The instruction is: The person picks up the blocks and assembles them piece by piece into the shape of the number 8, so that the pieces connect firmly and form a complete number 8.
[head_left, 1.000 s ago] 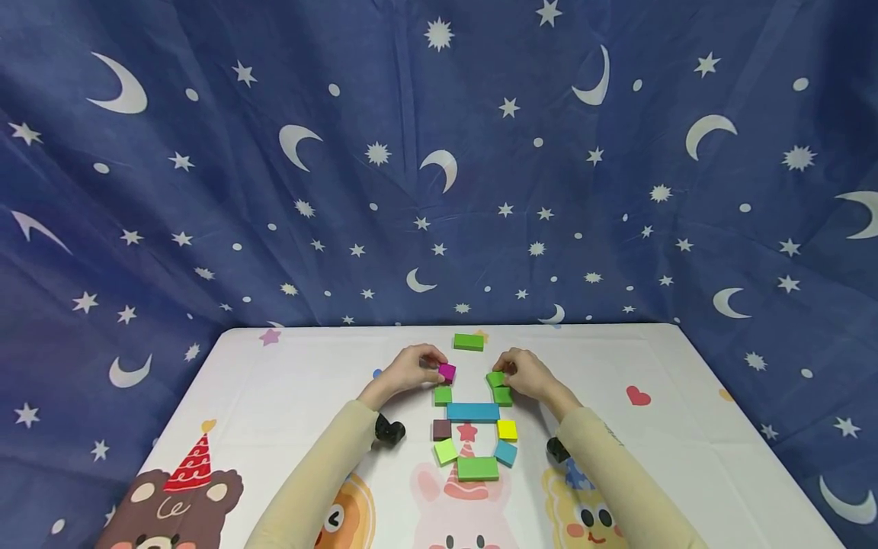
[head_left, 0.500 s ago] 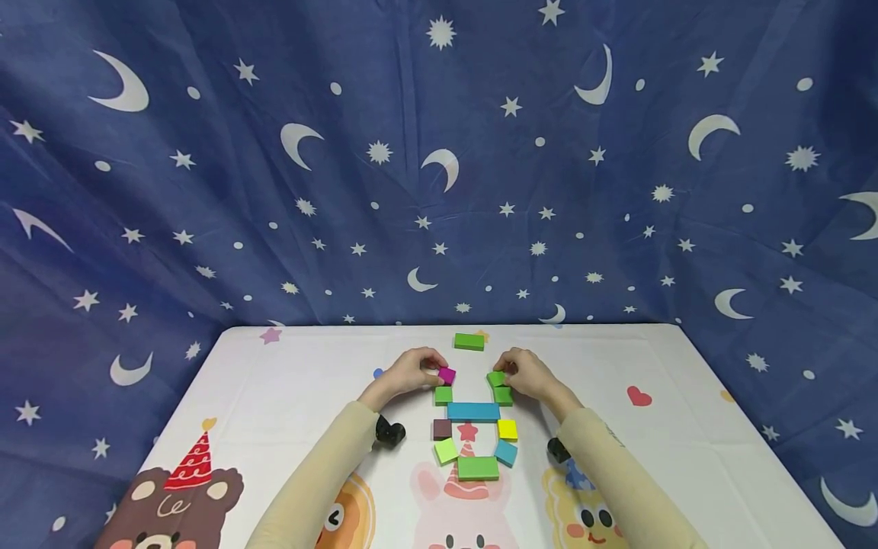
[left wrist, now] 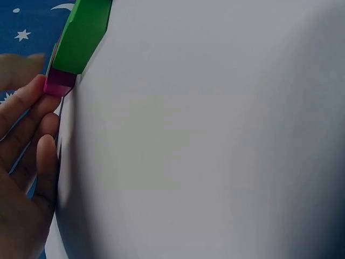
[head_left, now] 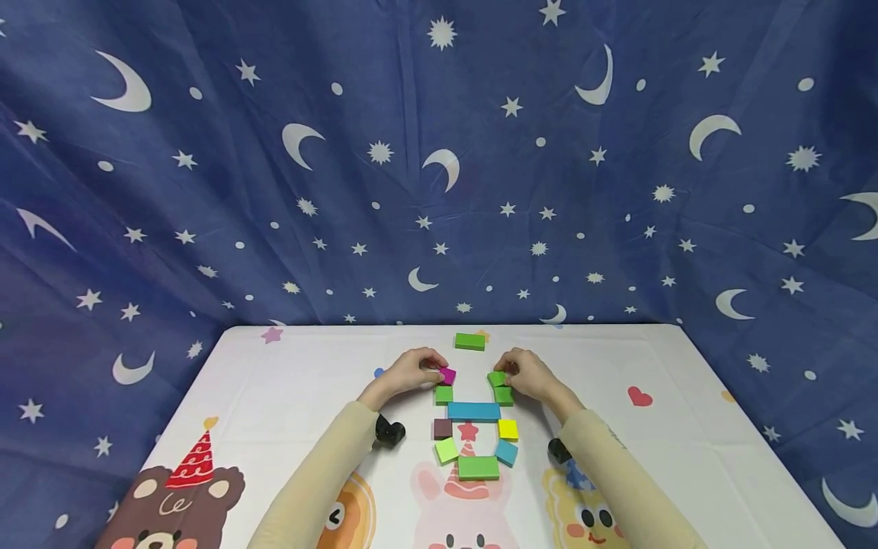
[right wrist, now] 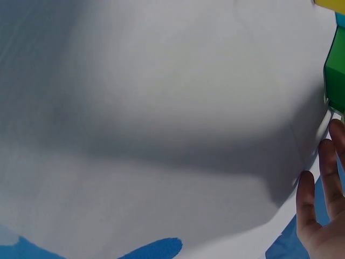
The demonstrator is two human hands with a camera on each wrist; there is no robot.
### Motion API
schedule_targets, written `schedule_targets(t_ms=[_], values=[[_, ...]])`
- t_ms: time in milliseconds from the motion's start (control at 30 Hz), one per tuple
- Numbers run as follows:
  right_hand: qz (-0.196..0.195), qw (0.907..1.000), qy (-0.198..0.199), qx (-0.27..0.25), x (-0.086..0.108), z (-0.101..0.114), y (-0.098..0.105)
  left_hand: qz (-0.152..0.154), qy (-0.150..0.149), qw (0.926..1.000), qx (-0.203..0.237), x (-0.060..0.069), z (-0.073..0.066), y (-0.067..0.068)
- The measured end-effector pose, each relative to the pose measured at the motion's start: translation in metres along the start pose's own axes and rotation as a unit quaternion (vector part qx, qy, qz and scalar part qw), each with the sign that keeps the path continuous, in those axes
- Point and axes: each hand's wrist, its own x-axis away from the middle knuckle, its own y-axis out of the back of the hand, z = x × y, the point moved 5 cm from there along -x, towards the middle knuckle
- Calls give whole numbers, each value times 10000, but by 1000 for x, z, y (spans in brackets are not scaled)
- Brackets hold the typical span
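Note:
In the head view my left hand (head_left: 410, 370) holds a small magenta block (head_left: 448, 375) between thumb and fingers, just behind a green block (head_left: 443, 395). The left wrist view has the magenta block (left wrist: 58, 83) at the fingertips, against the green one (left wrist: 83, 40). Opposite, my right hand (head_left: 530, 374) pinches another small green block (head_left: 496, 378), slightly turned, which touches the green block (head_left: 504, 396) in front of it. In the right wrist view only some fingers (right wrist: 328, 167) show, and what they pinch is mostly hidden.
A long blue block (head_left: 473, 412) lies between the two sides. Nearer are brown (head_left: 442, 429), yellow (head_left: 507, 430), lime (head_left: 447, 451), small blue (head_left: 507, 453) and long green (head_left: 479, 468) blocks. Another green block (head_left: 469, 341) lies near the table's back edge, before a starry curtain (head_left: 439, 168).
The magenta block has come slightly nearer, toward the green block in front of it, with my left hand on it. My right hand stays in place on its green block.

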Motion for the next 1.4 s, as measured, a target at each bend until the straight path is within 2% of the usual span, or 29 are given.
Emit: schedule_targets(t_ms=[167, 500, 700, 933, 1167, 1400], values=[[-70, 9999, 134, -49, 0, -1, 0, 25, -30, 9997, 221, 0, 3, 0], [-129, 9996, 231, -136, 1, -5, -2, 74, 7, 9995, 307, 2, 3, 0], [-63, 9994, 148, -307, 4, -6, 0, 65, 57, 9994, 344, 3, 4, -2], [25, 9986, 104, -527, 6, -11, 3, 39, -92, 9996, 277, 2, 3, -2], [119, 9975, -58, -695, 6, -15, 3, 44, -10, 9995, 305, 2, 3, -4], [162, 9963, -35, -839, 6, -12, 0, -30, 8, 9994, 335, 4, 6, -2]])
